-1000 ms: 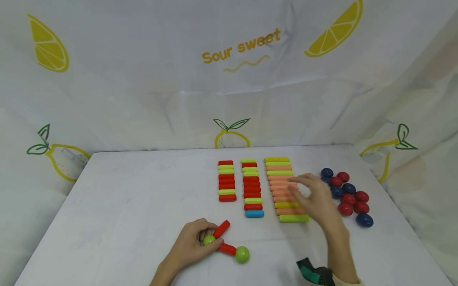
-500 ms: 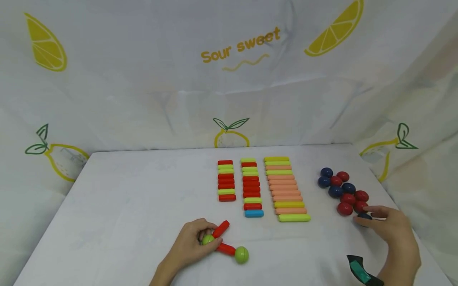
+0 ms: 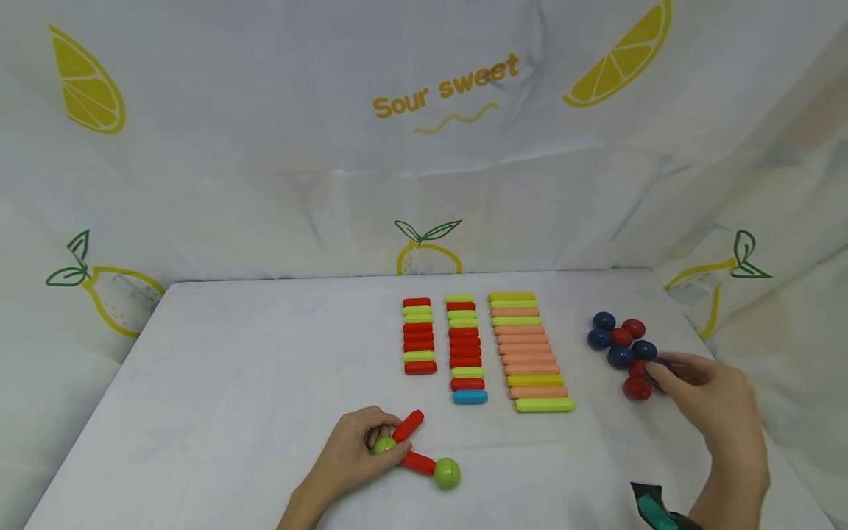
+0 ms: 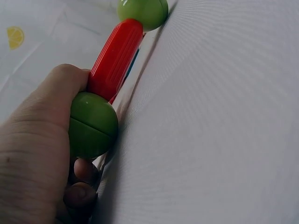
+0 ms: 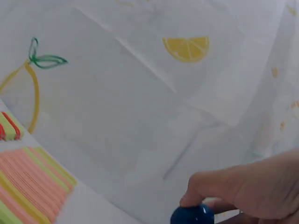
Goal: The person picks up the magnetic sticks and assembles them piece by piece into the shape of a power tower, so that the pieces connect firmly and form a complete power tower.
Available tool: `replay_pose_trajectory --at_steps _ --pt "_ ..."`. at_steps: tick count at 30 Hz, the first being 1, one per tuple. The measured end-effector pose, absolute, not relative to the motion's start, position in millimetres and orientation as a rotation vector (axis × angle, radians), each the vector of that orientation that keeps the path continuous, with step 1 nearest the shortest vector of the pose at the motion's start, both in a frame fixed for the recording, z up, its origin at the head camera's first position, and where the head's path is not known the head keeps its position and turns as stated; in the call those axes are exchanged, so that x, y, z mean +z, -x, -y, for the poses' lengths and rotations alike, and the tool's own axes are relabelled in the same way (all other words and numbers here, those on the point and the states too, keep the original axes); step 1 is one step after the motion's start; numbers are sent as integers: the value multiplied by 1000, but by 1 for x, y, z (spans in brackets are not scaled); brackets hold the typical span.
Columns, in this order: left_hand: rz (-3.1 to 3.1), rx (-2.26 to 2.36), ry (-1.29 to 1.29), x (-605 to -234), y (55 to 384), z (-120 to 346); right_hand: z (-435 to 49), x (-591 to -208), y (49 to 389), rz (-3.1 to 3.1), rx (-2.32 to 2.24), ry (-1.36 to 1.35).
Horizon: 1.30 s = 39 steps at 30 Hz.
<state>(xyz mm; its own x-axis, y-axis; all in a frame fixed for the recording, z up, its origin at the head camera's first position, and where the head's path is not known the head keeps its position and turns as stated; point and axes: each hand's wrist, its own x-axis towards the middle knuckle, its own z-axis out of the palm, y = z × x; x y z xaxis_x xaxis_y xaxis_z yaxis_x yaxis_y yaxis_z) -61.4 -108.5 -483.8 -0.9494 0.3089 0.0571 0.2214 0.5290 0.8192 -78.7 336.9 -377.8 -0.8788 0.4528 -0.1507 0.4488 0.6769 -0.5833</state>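
Note:
Near the front middle in the head view, my left hand [image 3: 361, 447] grips a green ball [image 4: 93, 125] joined to two red rods. One red rod [image 3: 408, 425] points away to the back right. The other red rod [image 4: 116, 58] ends in a second green ball [image 3: 447, 473]. On the right, my right hand [image 3: 712, 394] pinches a dark blue ball [image 5: 192, 215] between thumb and fingers, just over the cluster of balls. Red balls [image 3: 637, 388] and blue balls [image 3: 619, 358] lie beside it; some are partly hidden behind the fingers.
Left of the balls stand three columns of rods: a long orange, yellow and green one [image 3: 526, 349], a red and green one with a blue rod [image 3: 470, 397], and a short red and green one [image 3: 419, 346]. A lemon-print cloth [image 3: 278, 191] hangs behind the white table [image 3: 232, 412].
My right hand has crossed from above the orange rods to the balls, taken the front blue ball, and shifted slightly back and left with it. The left hand stays in place.

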Motion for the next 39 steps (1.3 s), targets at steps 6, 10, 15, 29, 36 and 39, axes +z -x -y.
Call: replay_pose_trajectory --at_steps 6,10,15,29,36,39 --pt "-2656 1405 -461 -484 62 109 -237 -370 93 2899 1290 -67" --pt "-2660 1417 -476 -485 62 109 -173 -387 98 2980 1538 -471" --pt "-2656 1449 -501 -485 62 109 -136 -409 96 3025 1558 -632" --pt "-2688 1432 -502 -487 62 109 -125 -423 98 3058 1579 -672" --pt "-2692 1447 -530 -488 62 109 -122 -426 96 3018 1623 -807" --pt "-2687 1473 -552 -489 63 110 -121 -430 95 2972 1643 -868"
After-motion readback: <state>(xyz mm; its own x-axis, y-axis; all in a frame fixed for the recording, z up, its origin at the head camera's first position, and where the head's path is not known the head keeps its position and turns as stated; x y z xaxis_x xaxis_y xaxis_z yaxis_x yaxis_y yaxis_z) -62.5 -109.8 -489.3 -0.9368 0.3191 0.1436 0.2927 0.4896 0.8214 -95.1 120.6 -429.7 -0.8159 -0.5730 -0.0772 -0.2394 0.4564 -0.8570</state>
